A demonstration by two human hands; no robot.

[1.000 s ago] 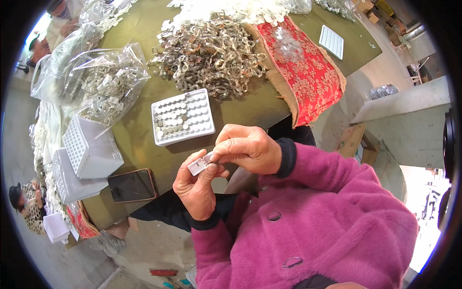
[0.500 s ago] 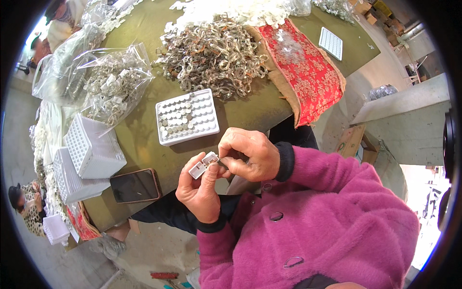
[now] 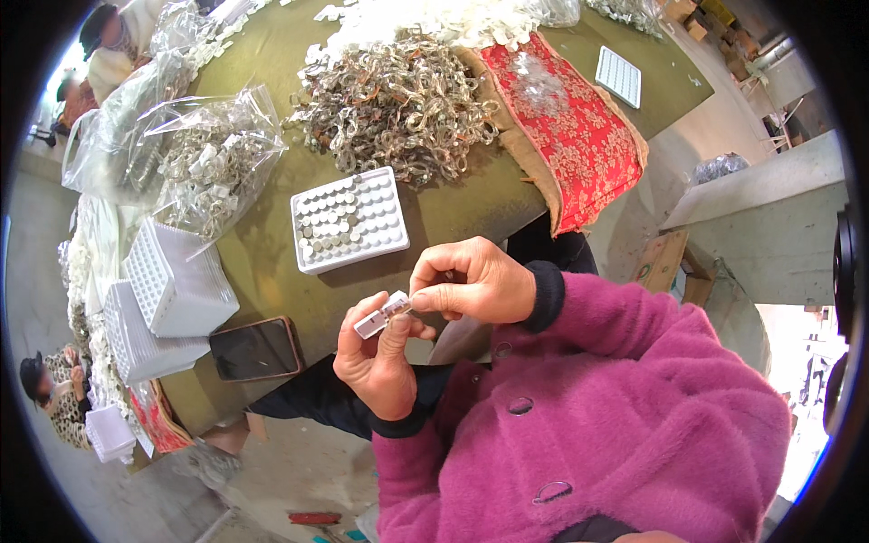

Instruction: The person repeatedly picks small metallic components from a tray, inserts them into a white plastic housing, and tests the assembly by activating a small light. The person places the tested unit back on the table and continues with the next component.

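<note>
Between the thumb and fingers of my left hand (image 3: 385, 373) is a small white plastic case (image 3: 372, 323) with dark slots along its face. My right hand (image 3: 482, 284) is closed in a pinch at the right end of the case; whatever its fingertips hold is too small to make out. Just beyond both hands lies a white tray (image 3: 393, 239) with rows of round pockets. Several silvery discs like button cells (image 3: 331, 223) sit in its left and middle pockets. Farther off rises a big heap of clear, strap-like plastic loops (image 3: 398, 104).
Stacked white trays (image 3: 172, 290) and a dark phone (image 3: 256, 349) lie to the left, beneath a clear bag of parts (image 3: 213, 163). Red patterned cloth (image 3: 579, 145) hangs over the table edge at right, near another tray (image 3: 619, 76). Other people sit at the far left.
The white case has turned in my left hand, showing its slotted side rather than its open inside. My right hand has shifted slightly, its fingers now drawn closer together at the case's end.
</note>
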